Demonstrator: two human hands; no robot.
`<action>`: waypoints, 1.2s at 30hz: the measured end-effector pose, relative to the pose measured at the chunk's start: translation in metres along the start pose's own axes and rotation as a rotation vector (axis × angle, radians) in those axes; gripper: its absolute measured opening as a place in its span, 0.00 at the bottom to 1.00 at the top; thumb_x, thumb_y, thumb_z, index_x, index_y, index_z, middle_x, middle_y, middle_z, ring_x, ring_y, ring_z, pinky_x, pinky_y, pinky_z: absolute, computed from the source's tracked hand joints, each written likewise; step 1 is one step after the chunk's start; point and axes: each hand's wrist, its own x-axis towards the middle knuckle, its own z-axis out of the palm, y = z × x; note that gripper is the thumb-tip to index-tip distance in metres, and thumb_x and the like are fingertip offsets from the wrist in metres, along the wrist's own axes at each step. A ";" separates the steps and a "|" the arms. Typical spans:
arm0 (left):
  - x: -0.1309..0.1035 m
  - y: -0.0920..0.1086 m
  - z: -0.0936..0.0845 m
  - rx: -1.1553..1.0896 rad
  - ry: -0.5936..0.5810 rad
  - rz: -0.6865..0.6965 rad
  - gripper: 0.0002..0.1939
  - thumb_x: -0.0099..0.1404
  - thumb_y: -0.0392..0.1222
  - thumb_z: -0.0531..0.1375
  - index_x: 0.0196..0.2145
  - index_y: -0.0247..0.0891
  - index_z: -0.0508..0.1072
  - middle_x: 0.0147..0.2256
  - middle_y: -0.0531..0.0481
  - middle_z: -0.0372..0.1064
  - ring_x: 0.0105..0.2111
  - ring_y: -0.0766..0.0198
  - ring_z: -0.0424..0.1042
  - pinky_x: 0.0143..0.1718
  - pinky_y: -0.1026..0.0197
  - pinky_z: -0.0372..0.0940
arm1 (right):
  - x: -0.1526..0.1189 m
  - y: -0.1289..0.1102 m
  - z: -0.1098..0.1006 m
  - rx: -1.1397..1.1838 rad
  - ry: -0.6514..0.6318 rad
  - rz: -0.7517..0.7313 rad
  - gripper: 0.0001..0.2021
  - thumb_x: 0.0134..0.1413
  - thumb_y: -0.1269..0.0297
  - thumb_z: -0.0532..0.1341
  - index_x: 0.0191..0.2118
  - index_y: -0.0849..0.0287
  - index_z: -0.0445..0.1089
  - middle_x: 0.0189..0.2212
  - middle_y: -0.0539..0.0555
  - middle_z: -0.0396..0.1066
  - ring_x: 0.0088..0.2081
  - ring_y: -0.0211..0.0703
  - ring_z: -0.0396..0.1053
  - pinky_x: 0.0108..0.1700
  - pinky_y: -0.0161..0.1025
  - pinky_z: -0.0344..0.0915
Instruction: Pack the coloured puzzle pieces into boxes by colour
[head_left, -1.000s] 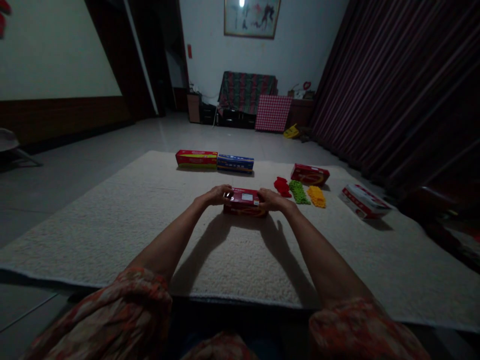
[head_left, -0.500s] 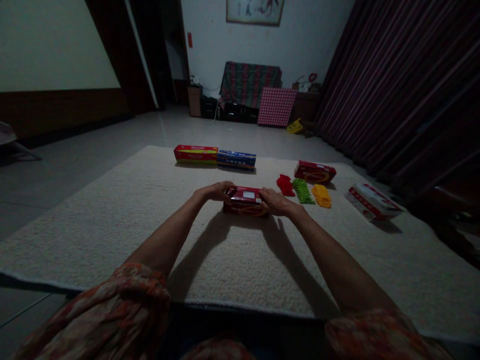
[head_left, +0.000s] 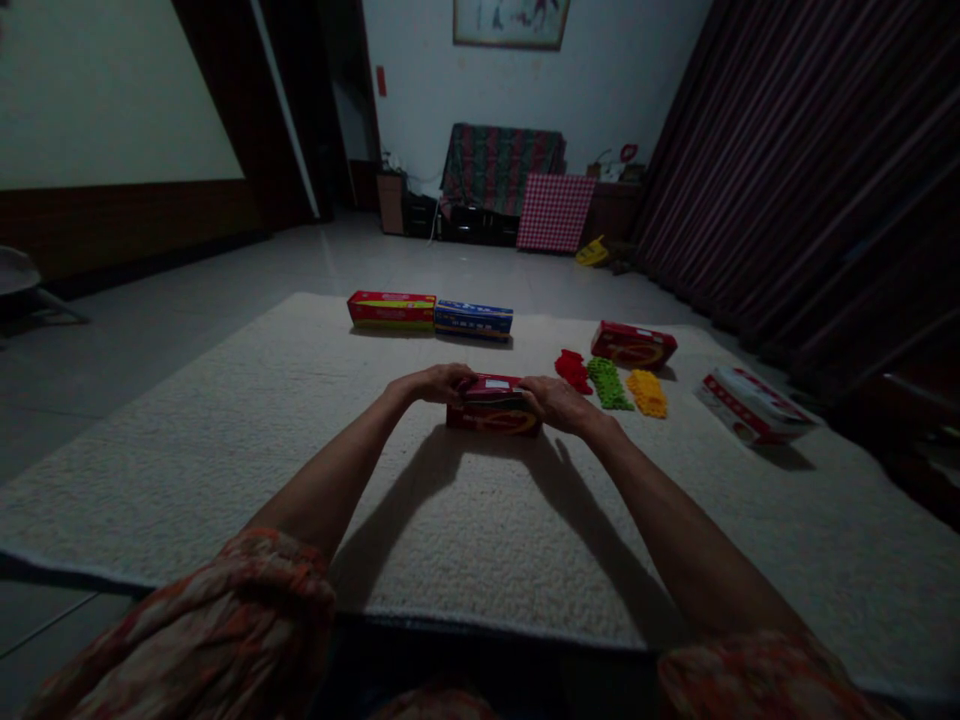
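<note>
A dark red cardboard box (head_left: pixel 493 418) stands on the cream quilted mat right ahead of me. My left hand (head_left: pixel 447 381) grips the left end of its top, fingers bent over the lid edge. At the right end, my right hand (head_left: pixel 556 402) holds the lid's front corner. A dark gap shows under the lid's front edge; the box's inside is hidden. Just right of my right hand lie a red bundle (head_left: pixel 574 371), a green bundle (head_left: pixel 610 384) and a yellow bundle (head_left: pixel 646 393), all knobbly and soft-looking.
Behind, a red-and-green box (head_left: pixel 391 311) touches a blue box (head_left: pixel 473 320) end to end. Another red box (head_left: pixel 633 345) stands behind the bundles. Farther right is a white-and-red box (head_left: pixel 756 406). The mat (head_left: pixel 225 400) covers the surface; tiled floor lies beyond it.
The lid's front edge has lifted, and a dark gap has opened between it and the box front. Both hands stay at the box's ends; the view has shifted slightly.
</note>
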 end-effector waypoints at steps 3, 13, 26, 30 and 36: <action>-0.003 -0.006 0.000 -0.102 0.054 -0.007 0.25 0.47 0.39 0.66 0.46 0.45 0.80 0.45 0.48 0.78 0.45 0.53 0.74 0.43 0.58 0.68 | 0.003 0.007 -0.003 0.092 0.046 0.023 0.15 0.68 0.62 0.52 0.49 0.60 0.73 0.45 0.61 0.78 0.43 0.48 0.74 0.43 0.40 0.65; -0.011 -0.008 0.002 -0.234 0.120 0.006 0.21 0.56 0.43 0.63 0.47 0.43 0.80 0.41 0.48 0.79 0.40 0.56 0.75 0.39 0.59 0.69 | 0.007 0.020 0.006 0.360 0.285 0.038 0.15 0.62 0.54 0.55 0.39 0.59 0.74 0.35 0.58 0.78 0.35 0.47 0.73 0.39 0.42 0.67; 0.005 -0.021 0.013 -0.405 0.539 -0.155 0.20 0.58 0.49 0.62 0.44 0.33 0.79 0.36 0.44 0.79 0.33 0.59 0.76 0.36 0.59 0.72 | 0.021 0.024 0.025 0.654 0.580 0.294 0.23 0.58 0.47 0.55 0.50 0.60 0.68 0.39 0.61 0.77 0.39 0.52 0.75 0.43 0.46 0.70; 0.029 -0.029 0.019 -0.327 0.663 -0.259 0.20 0.62 0.45 0.60 0.49 0.33 0.76 0.29 0.48 0.77 0.27 0.61 0.74 0.31 0.61 0.70 | 0.013 0.009 0.021 0.464 0.873 0.310 0.21 0.62 0.53 0.53 0.52 0.61 0.67 0.48 0.67 0.72 0.50 0.55 0.71 0.53 0.50 0.67; 0.040 -0.032 0.029 -0.139 0.752 -0.372 0.30 0.58 0.36 0.64 0.59 0.34 0.70 0.38 0.44 0.78 0.33 0.56 0.77 0.41 0.56 0.72 | 0.007 -0.007 0.025 0.164 0.762 0.254 0.15 0.61 0.68 0.50 0.47 0.58 0.72 0.47 0.65 0.73 0.54 0.55 0.68 0.58 0.51 0.63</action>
